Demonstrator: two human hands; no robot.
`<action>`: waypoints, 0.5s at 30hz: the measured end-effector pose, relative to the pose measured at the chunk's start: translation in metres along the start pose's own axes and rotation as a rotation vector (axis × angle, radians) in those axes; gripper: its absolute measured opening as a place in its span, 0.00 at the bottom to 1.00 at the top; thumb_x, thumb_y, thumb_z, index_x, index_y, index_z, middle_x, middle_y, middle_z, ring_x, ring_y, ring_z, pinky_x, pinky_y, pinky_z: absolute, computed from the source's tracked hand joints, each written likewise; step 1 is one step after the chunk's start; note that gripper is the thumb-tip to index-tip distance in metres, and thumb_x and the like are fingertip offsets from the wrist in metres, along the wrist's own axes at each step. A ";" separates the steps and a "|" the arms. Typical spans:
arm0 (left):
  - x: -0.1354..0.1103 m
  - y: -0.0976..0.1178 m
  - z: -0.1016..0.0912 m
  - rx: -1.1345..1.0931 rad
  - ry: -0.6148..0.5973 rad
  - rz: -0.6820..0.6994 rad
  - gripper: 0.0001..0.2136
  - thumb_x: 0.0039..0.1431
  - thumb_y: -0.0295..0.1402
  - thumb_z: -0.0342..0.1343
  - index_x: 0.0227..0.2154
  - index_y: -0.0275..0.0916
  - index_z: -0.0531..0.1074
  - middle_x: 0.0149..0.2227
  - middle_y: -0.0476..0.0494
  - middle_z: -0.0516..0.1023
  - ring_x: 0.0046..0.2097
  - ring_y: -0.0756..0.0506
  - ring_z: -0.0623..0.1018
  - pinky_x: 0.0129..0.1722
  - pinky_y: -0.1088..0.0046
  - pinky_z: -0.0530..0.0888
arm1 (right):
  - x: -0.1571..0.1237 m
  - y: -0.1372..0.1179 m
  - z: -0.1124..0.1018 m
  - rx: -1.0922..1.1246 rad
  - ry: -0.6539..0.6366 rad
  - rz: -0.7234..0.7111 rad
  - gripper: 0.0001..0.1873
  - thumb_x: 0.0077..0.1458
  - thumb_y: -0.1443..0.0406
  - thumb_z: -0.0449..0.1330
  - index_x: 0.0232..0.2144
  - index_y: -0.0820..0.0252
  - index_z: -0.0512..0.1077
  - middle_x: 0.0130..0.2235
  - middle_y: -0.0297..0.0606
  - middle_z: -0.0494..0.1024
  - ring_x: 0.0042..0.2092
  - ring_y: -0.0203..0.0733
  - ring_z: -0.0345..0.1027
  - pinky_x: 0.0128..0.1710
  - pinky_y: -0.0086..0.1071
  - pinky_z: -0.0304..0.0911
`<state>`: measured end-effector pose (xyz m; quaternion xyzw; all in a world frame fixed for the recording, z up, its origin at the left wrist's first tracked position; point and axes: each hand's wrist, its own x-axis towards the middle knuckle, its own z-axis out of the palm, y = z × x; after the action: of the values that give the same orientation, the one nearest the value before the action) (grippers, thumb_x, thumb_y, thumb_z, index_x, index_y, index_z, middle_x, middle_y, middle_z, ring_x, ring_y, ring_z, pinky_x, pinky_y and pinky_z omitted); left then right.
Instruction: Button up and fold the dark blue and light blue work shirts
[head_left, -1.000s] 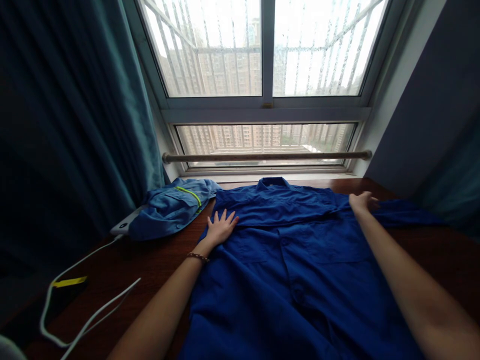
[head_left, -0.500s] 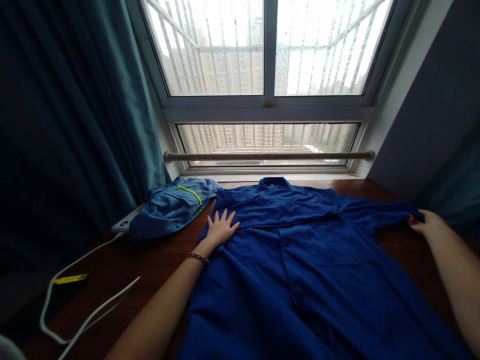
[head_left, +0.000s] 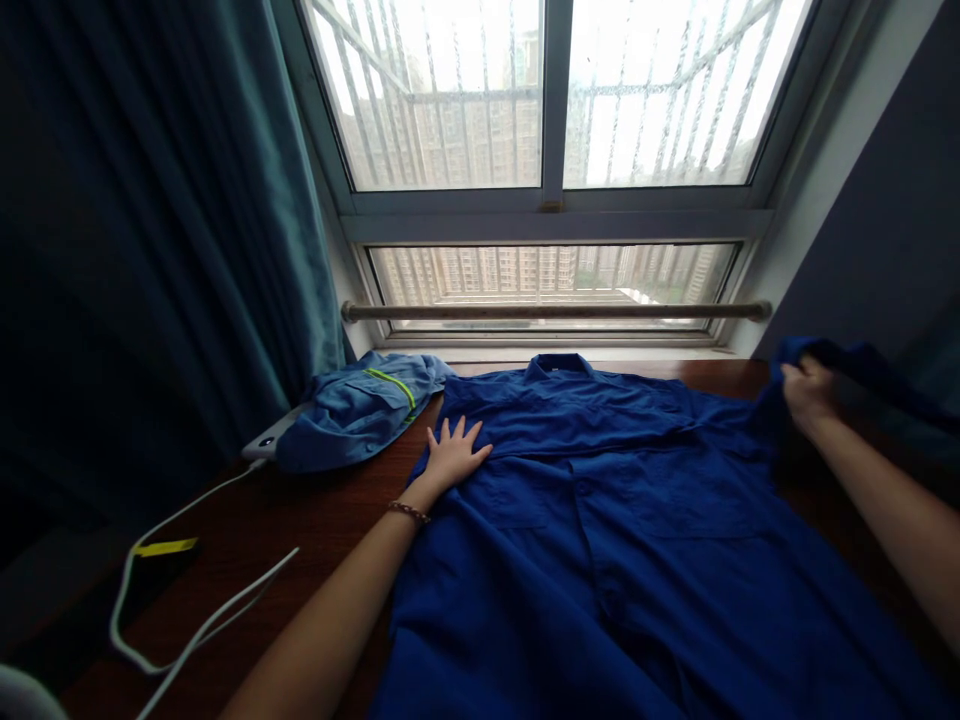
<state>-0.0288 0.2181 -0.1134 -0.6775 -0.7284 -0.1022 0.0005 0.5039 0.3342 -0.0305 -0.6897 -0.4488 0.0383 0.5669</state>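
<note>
Dark blue cloth long-sleeved shirt (head_left: pixel 637 500) spread on the reddish-brown wooden counter (head_left: pixel 255 520) below the window (head_left: pixel 555 100), collar toward the glass, chest creased, bottom cut off by the frame. Left hand (head_left: pixel 456 458) flat on the shirt near its left edge, fingers spread, grip holding nothing. Right hand (head_left: pixel 810 395) raised at the right, grip clamped on the dark blue sleeve (head_left: pixel 874 372); fingers partly lost in the cloth, sleeve end too dark and blurred to make out. Other sleeve: can't tell where. Crumpled light blue cloth item (head_left: pixel 345 425) with yellow-green stripe just left of the shirt, hiding part of a white device (head_left: pixel 262 440). White cable (head_left: pixel 196 640) leaves the device; one length runs off the bottom edge
</note>
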 end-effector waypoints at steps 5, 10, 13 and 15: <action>0.004 0.003 -0.005 -0.370 0.237 0.089 0.24 0.53 0.43 0.47 0.52 0.37 0.61 0.55 0.39 0.62 0.60 0.40 0.55 0.58 0.57 0.48 | -0.091 -0.069 0.038 -0.207 -0.965 -0.788 0.22 0.40 0.71 0.61 0.42 0.55 0.71 0.41 0.39 0.73 0.44 0.45 0.63 0.48 0.36 0.54; 0.013 0.007 -0.002 -1.112 0.062 0.030 0.30 0.52 0.39 0.50 0.55 0.32 0.50 0.54 0.30 0.62 0.51 0.42 0.69 0.49 0.64 0.67 | -0.158 -0.065 0.042 -0.285 -1.231 -0.987 0.31 0.40 0.68 0.61 0.51 0.56 0.64 0.53 0.45 0.62 0.54 0.53 0.52 0.53 0.46 0.48; 0.016 0.008 0.002 -1.255 0.003 0.005 0.30 0.50 0.38 0.53 0.54 0.31 0.51 0.54 0.27 0.61 0.50 0.42 0.70 0.49 0.65 0.67 | -0.162 -0.054 0.050 -0.020 -1.230 -0.552 0.27 0.37 0.64 0.65 0.44 0.59 0.69 0.51 0.45 0.66 0.54 0.54 0.53 0.54 0.47 0.48; 0.016 0.008 0.004 -1.242 -0.003 0.020 0.29 0.49 0.39 0.54 0.52 0.30 0.53 0.53 0.28 0.63 0.51 0.42 0.69 0.49 0.65 0.67 | -0.157 -0.052 0.060 0.263 -1.112 -0.039 0.21 0.36 0.63 0.66 0.37 0.61 0.71 0.43 0.44 0.71 0.49 0.52 0.60 0.50 0.45 0.57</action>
<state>-0.0217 0.2347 -0.1142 -0.5582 -0.5267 -0.5059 -0.3938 0.3464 0.2726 -0.0811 -0.4810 -0.6838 0.4404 0.3274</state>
